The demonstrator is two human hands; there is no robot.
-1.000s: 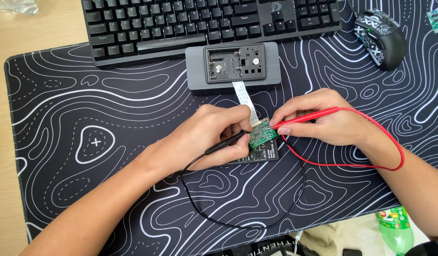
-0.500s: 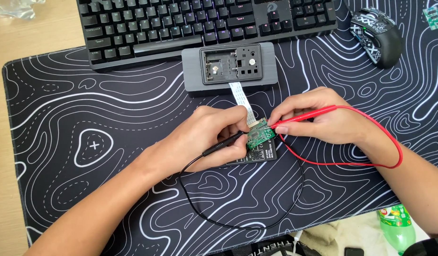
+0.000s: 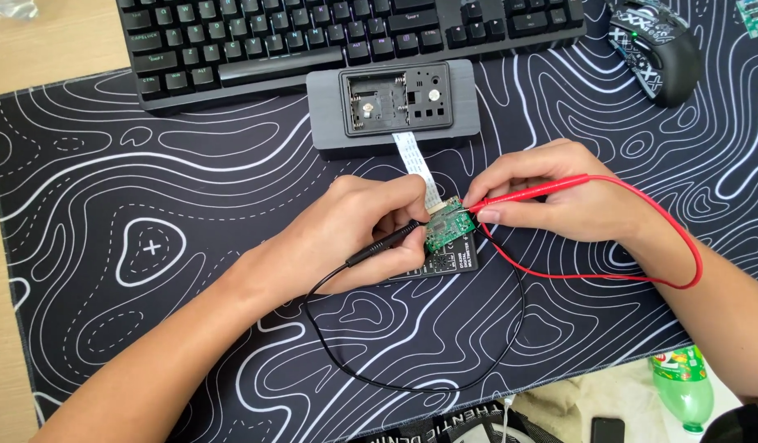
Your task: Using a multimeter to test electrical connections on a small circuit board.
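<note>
- Green circuit board [image 3: 445, 227] is the landmark: small, tilted, lying at the middle of a black desk mat [image 3: 149, 246] with white contour lines, on top of a dark flat device [image 3: 449, 262] that peeks out just below it.
- Left hand [image 3: 358, 234] sits just left of the board, fingers curled shut around a black probe [image 3: 387, 243] whose tip points at the board's left edge.
- Black lead [image 3: 412, 381] trails from that probe and loops across the mat below the board.
- Right hand [image 3: 559, 201] sits just right of the board, pinching a red probe [image 3: 531, 192] between thumb and fingers; its tip touches the board's upper right corner.
- Red lead [image 3: 592, 275] curves around the right wrist, right of the board.
- White ribbon cable [image 3: 417, 168] runs up from the board to a grey opened case [image 3: 394, 107] above it.
- Black keyboard [image 3: 346, 37] lies beyond the case, farther above the board.
- Black-and-white patterned mouse [image 3: 654, 49] rests well up and right of the board.
- Green plastic bottle [image 3: 682, 385] lies off the mat, well below and right of the board.
</note>
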